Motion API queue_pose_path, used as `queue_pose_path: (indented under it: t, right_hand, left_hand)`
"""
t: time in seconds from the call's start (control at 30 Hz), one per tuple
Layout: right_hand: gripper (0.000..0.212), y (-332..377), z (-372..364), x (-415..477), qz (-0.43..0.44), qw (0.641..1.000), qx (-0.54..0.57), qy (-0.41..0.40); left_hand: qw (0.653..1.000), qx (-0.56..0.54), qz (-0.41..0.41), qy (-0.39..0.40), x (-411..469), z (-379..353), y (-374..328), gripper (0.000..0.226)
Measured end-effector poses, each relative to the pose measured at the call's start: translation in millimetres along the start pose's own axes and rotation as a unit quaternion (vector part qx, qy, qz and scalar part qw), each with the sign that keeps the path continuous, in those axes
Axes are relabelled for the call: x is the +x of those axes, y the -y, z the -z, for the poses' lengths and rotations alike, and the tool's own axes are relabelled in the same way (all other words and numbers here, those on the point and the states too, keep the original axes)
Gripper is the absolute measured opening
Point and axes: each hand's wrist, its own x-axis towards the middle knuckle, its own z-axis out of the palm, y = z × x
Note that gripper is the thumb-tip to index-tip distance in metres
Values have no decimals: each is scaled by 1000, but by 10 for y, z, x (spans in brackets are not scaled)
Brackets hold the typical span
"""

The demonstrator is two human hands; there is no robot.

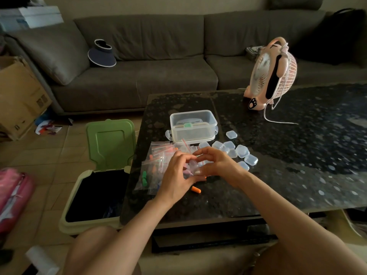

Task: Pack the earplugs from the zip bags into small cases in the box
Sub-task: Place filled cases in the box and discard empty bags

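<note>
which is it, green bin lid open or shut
Open: the green plastic bin lid stands upright, exposing the dark interior beneath.

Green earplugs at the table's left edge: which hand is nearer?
Left. The left hand is just right of the green earplugs, over the zip bags. The right hand is farther right, past the left hand. Both seem to hold a clear item between them.

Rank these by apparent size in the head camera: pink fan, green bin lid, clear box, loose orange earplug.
1. pink fan and green bin lid: look about alike, so not ranked
2. clear box
3. loose orange earplug
</note>
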Motion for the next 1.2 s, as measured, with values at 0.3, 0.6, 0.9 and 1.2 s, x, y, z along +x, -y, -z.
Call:
queue_pose_path:
  t: [0.3, 0.6, 0.9, 1.2]
  right_hand:
    - [33, 24, -56, -29, -3, 998, 69, 3]
    - [38, 4, -64, -16, -52, 994, 88, 25]
    - [30, 12, -40, -15, -70, 995, 65, -6]
    - [23, 45, -4, -2, 31, 997, 15, -74]
  left_hand:
    - [1000, 1, 3, -4, 1, 23, -20, 43]
    - [999, 6, 34, 8, -10, 32, 9, 22]
    - [999, 43, 15, 14, 4, 31, 25, 27]
    - [994, 93, 46, 38, 2, 86, -13, 44]
